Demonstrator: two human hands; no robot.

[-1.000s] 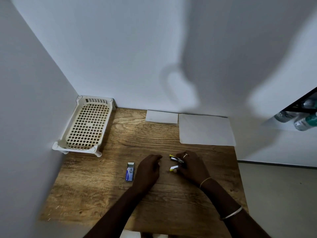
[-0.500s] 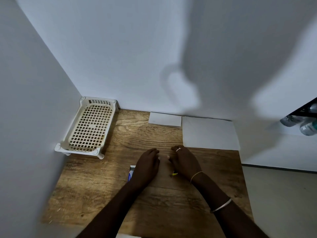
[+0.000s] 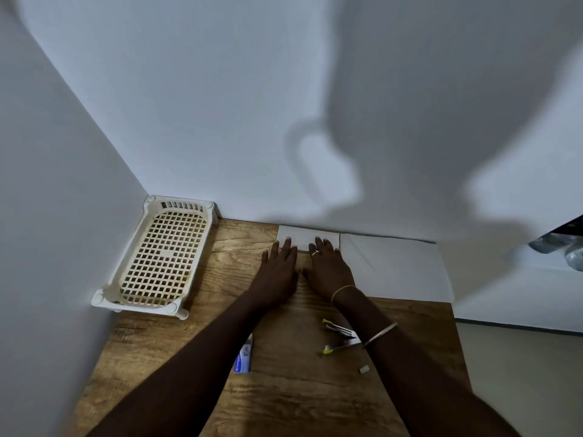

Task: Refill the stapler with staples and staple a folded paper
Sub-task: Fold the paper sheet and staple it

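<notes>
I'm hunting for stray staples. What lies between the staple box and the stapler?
Only bare wood table shows there in the head view, between the staple box and the stapler.

The tray (image 3: 181,203) sits in the back left corner of the table (image 3: 299,398), against both walls. A folded paper (image 3: 303,236) lies at the back wall, with a sheet (image 3: 394,269) just right of it. The left hand (image 3: 279,269) and right hand (image 3: 329,266) lie side by side, fingertips on the paper's near edge. Nearer, the stapler (image 3: 339,337) lies beside the right forearm, a staple strip (image 3: 363,369) just before it, and a staple box (image 3: 244,357) partly under the left forearm.
</notes>
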